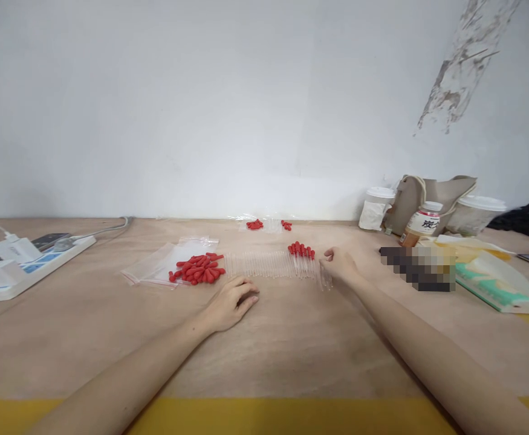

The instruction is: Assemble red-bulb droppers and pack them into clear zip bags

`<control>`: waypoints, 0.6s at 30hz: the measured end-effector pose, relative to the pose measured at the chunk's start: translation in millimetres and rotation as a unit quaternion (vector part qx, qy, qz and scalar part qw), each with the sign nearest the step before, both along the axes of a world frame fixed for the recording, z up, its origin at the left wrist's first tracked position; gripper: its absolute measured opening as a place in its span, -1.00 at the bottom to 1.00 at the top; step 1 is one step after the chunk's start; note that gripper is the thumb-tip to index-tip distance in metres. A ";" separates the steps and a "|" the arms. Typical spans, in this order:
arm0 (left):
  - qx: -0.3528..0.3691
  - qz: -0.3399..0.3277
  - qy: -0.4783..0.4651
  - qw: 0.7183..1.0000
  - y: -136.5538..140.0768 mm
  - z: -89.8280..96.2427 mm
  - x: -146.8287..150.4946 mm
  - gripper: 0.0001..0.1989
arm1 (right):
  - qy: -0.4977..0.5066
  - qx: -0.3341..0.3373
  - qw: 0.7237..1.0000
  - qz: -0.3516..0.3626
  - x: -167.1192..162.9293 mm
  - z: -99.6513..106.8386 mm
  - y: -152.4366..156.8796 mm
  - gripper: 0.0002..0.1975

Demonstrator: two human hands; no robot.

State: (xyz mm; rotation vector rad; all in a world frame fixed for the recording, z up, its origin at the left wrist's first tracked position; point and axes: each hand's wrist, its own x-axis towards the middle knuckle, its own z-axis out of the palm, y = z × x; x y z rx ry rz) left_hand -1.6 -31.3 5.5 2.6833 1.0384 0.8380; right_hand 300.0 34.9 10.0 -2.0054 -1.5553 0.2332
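Head view: clear tubes [257,264] lay in a row across the table [291,338], beyond and between the two hands
Left hand [233,302]: rested on the table before the row's left part, loosely curled, thumb apart from the fingers, nothing seen in its grasp
Right hand [339,264]: at the row's right end, fingers bent in close to the thumb, over a few tubes; I could not tell whether it gripped one
Red bulbs [198,269]: heaped beyond the left hand, partly over bags [155,263]
Capped tubes [301,251]: just left of the right hand, red ends away from the person
Hard to see: single tubes blurred together; a dark thing [421,269] was pixelated; both forearms ran out of frame
Bottle [422,225]: its label showed 炭, the next character partly turned away
Charger [14,249]: lettering too small to read
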 end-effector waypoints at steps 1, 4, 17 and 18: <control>0.000 -0.001 -0.001 1.000 0.1 -0.1 0.1 -0.83 | 0.009 -0.017 1.000 -0.004 5.6 -0.8 0.7 -0.68; -0.002 -0.001 -0.002 1.000 0.2 -0.6 -0.1 -0.83 | 0.030 -0.061 0.998 -0.004 17.1 -4.8 2.2 -0.60; 0.000 0.003 0.003 1.000 1.0 -0.7 -0.3 -0.84 | 0.076 -0.027 0.997 0.014 6.8 -12.6 10.8 -0.52; 0.001 0.002 0.003 1.000 1.2 -0.7 -0.3 -0.84 | 0.081 -0.028 0.996 0.009 7.7 -13.5 11.4 -0.52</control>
